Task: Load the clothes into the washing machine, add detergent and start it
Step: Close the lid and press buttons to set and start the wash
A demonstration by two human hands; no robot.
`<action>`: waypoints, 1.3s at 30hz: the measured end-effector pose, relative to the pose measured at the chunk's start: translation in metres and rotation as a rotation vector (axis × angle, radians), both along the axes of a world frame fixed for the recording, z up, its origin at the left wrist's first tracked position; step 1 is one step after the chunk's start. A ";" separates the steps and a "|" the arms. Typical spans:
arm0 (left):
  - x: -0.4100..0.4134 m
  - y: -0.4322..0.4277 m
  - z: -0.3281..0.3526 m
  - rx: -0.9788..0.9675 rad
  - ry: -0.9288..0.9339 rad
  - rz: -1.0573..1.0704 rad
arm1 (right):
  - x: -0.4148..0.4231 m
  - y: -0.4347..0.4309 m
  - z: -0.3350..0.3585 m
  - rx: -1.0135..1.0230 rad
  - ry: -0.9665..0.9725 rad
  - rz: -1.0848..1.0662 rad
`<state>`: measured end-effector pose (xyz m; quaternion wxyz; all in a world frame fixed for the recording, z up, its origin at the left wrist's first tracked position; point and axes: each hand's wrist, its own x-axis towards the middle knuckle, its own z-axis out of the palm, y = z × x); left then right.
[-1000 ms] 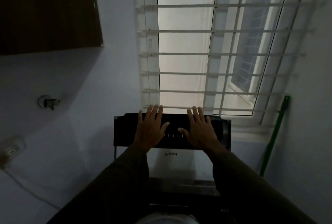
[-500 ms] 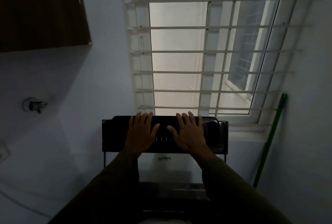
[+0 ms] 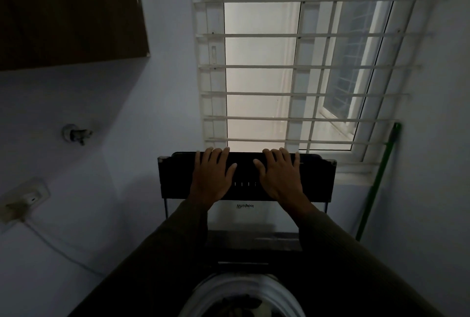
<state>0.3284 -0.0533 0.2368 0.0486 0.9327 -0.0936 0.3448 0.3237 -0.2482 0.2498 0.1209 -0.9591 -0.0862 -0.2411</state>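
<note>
Black lid (image 3: 318, 179) is standing upright along the far edge of the washer (image 3: 254, 240), and we're leaning both palms on it. Left hand (image 3: 212, 179) and right hand (image 3: 279, 179) are lying flat side by side, fingers straight and spread, tips just reaching over the lid's top edge. So nothing is being gripped, we're only pressing on it.

The bit that matters: the lid's long axis is running left to right across us, and the drum (image 3: 284, 293) is sitting open below it, on the near side, right under our arms. Something dark is lying in the drum, and we're guessing that's the clothes (image 3: 239, 306), though it's too dim to be sure. Both hands are equally close to the lid's top edge, so we're thinking the next move is hooking the fingers over it and swinging it down toward us. No detergent is showing anywhere, so that step is looking undone.
</note>
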 end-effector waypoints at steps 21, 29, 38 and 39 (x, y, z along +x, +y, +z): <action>-0.151 0.023 -0.012 -0.003 -0.038 -0.154 | -0.160 0.010 0.010 -0.254 0.005 -0.135; -0.206 0.028 -0.033 -0.006 0.195 -0.219 | -0.209 -0.007 -0.010 -0.266 0.330 0.157; -0.258 0.035 -0.084 0.051 0.538 -0.288 | -0.252 -0.013 -0.054 -0.440 0.682 0.297; -0.262 0.035 -0.090 0.039 0.581 -0.278 | -0.254 -0.013 -0.060 -0.440 0.692 0.302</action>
